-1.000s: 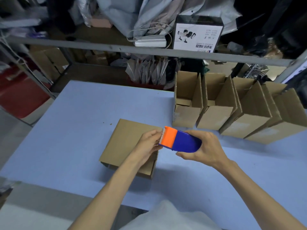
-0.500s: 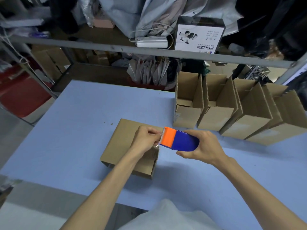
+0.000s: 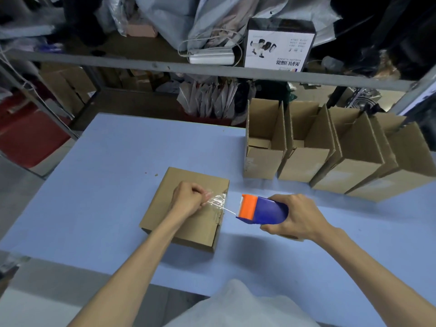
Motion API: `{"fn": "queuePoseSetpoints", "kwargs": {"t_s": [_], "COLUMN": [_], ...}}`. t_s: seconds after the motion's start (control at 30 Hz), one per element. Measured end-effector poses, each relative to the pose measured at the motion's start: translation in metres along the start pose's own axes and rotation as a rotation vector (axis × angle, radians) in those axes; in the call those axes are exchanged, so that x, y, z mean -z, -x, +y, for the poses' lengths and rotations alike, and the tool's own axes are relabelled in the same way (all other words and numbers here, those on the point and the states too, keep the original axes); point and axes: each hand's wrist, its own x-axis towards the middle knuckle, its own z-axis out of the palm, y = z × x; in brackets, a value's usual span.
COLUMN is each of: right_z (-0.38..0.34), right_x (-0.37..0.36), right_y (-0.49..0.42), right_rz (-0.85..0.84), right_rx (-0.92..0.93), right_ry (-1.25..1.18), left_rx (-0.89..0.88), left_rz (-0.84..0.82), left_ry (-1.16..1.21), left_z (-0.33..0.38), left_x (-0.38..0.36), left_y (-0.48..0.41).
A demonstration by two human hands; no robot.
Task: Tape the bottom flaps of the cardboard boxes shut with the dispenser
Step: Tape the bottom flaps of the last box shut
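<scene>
A brown cardboard box (image 3: 169,208) lies bottom-up on the blue table (image 3: 106,175), its flaps folded flat. My left hand (image 3: 188,199) is over the box's right part and pinches the end of a clear tape strip (image 3: 218,201). The strip stretches right to a blue and orange tape dispenser (image 3: 262,210). My right hand (image 3: 297,220) grips the dispenser just off the box's right edge, above the table.
Several open cardboard boxes (image 3: 266,147) stand in a row at the table's back right. A metal shelf rail (image 3: 165,67) runs across behind the table, with a printed carton (image 3: 278,46), a power strip and bags on it. The table's front edge is close to my body.
My right hand has pulled the dispenser to the right, away from my left hand. A stretch of clear tape now spans between them over the box's right edge.
</scene>
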Motion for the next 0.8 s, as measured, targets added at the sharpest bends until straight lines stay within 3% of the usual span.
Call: {"fn": "queuePoseSetpoints", "kwargs": {"t_s": [0.17,0.6,0.8], "right_z": [0.005,0.003,0.004], "right_x": [-0.003,-0.015,-0.014], "right_y": [0.001,-0.004,0.000], "right_rz": [-0.017,-0.099,-0.109], "right_rx": [-0.022,-0.027,-0.038], "right_ry": [0.000,0.025,0.035], "left_rx": [-0.057,-0.203,-0.200], "left_rz": [-0.071,0.015,-0.022], "left_ry": [0.000,-0.072,-0.022], "left_z": [-0.008,-0.024,-0.031], "left_x": [0.001,-0.009,-0.007], "left_y": [0.005,0.016,0.016]}}
